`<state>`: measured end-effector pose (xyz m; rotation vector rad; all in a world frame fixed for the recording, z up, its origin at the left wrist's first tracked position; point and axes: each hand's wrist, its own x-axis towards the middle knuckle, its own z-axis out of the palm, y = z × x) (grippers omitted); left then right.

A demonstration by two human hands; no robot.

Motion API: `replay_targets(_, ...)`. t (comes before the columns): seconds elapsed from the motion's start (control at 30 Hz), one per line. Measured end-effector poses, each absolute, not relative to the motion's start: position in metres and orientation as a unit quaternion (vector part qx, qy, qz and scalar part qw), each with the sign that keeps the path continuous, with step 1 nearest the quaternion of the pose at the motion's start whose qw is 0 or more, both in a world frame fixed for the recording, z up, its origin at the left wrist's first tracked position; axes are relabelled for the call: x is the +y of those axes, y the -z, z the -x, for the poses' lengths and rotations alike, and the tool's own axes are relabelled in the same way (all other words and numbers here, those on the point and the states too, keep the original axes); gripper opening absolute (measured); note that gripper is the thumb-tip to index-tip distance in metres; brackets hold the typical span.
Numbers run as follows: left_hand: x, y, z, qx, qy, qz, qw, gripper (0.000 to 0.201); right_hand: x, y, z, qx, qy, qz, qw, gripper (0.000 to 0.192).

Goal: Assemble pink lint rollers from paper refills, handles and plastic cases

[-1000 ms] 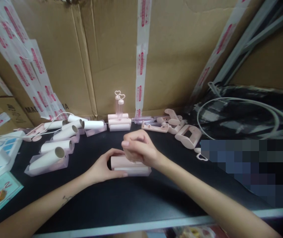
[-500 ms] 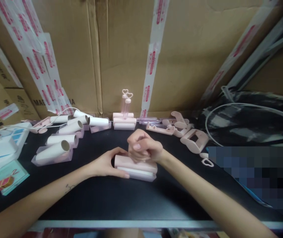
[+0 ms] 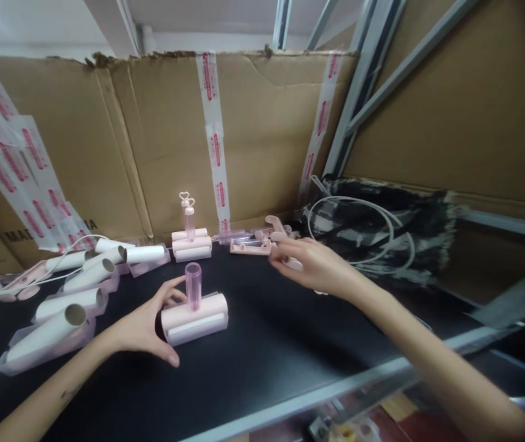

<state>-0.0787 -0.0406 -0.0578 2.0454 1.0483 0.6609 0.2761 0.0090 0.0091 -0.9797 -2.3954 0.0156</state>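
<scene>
My left hand (image 3: 145,322) curves around the left end of a pink lint roller (image 3: 195,313), its thumb in front and its fingers behind, a dark gap showing between palm and roller. From the middle of that roller a clear pinkish handle tube (image 3: 193,286) stands upright with an open top. Farther right, my right hand (image 3: 306,263) reaches over loose pink plastic covers (image 3: 276,228), its fingers bent but apart. A pale piece shows beneath them; whether they touch it I cannot tell. A light pink tray-shaped part (image 3: 248,247) lies just left of its fingertips.
Lint rollers with heart-ringed handles (image 3: 190,215) stand at the back. White paper rolls (image 3: 78,270) lie on clear covers at left. Clear tubes (image 3: 234,236) lie along the back. A looped white cable (image 3: 358,199) hangs at right, by a metal frame (image 3: 354,110). Cardboard (image 3: 262,141) walls the back.
My right hand has lifted off the lint roller and gone right to the loose pink parts, leaving the handle tube showing. My left hand has loosened beside the roller. The view has turned right.
</scene>
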Motion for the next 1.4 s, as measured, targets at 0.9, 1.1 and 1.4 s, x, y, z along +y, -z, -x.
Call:
replay_targets(0.9,-0.027,0.010,-0.001,0.384,-0.369,-0.685,0.498,0.048,-0.004,-0.041,-0.147,-0.714,-0.441,0.206,0.504,0.031)
replay_targets(1.1,-0.025,0.018,-0.001,0.391,-0.390,-0.689,0.469,0.031,-0.009,-0.033,-0.113,-0.817,-0.360,0.207,0.399,0.038)
replay_targets(1.4,-0.022,0.022,0.001,0.383,-0.399,-0.688,0.470,0.023,-0.009,-0.013,-0.116,-0.793,-0.430,0.197,0.384,0.042)
